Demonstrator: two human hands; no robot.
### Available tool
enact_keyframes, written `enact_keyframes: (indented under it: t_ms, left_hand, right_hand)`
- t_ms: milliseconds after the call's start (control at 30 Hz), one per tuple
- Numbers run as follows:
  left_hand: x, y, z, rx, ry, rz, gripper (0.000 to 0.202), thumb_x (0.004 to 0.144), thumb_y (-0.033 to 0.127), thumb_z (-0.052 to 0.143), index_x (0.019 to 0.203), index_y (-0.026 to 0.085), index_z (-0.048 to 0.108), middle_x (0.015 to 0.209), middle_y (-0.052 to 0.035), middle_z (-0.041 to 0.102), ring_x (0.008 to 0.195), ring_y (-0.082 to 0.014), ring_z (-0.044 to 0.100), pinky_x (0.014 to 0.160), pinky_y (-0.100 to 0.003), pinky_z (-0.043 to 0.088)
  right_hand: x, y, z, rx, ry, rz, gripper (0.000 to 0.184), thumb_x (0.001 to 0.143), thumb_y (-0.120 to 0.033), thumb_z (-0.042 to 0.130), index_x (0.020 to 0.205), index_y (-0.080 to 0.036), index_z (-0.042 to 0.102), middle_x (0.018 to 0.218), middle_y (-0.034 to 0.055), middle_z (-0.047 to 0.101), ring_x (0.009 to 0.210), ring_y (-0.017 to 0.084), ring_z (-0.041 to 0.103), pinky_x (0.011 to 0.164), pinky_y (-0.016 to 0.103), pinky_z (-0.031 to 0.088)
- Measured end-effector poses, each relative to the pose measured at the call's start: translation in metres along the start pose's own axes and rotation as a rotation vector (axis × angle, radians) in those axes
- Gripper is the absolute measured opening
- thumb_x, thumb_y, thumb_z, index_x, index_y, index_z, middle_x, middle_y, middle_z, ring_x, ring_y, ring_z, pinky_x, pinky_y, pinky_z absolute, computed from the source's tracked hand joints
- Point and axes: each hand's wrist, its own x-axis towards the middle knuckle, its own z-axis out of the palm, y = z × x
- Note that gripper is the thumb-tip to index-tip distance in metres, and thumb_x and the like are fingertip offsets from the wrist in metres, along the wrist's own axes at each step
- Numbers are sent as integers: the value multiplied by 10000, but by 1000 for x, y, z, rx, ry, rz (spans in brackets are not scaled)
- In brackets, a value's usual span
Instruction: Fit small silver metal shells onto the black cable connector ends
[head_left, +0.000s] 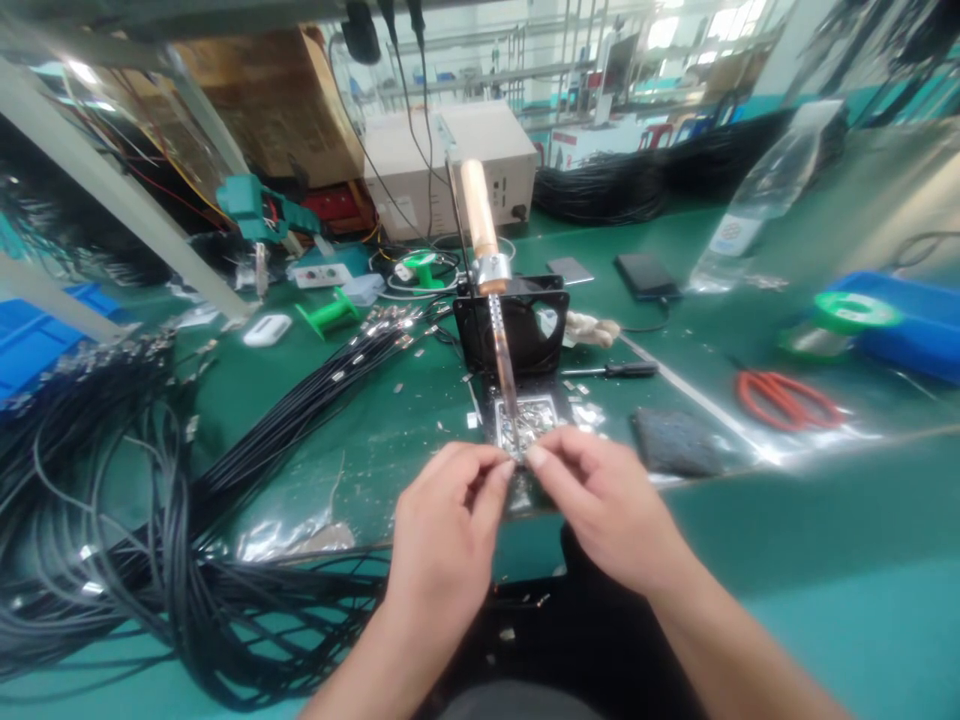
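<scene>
A soldering iron point(481, 215) with a wooden handle is mounted pointing down, its tip just above my fingers. My left hand point(450, 515) is closed in a pinch beside the tip; what it grips is too small to make out. From the other side my right hand point(604, 500) pinches too, fingertips almost meeting the left ones, and its held piece is hidden as well. Behind the fingertips lies a tray point(551, 405) of small metal pieces. A black fan point(469, 340) stands behind the iron.
Bundles of black cables point(262, 440) with metal ends cover the left side. Rightward are a dark sponge-like block point(675, 442), orange-handled pliers point(787, 400), a screwdriver point(630, 370), a green spool point(855, 312), a blue bin point(919, 330) and a plastic bottle point(765, 200).
</scene>
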Motion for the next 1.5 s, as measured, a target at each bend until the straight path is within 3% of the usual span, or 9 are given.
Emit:
enact_keyframes:
  t_ms: [1500]
  left_hand:
    - [-3,-1,6,-31,45,8,107,1009,175,654,944,207,733,907,11,731,799,-130,655,736,-233,498]
  right_hand:
    - [0,2,1,-18,18,23,322,999,-420,542,815,-193,677,707,17,615,643,156,528,561,255,430]
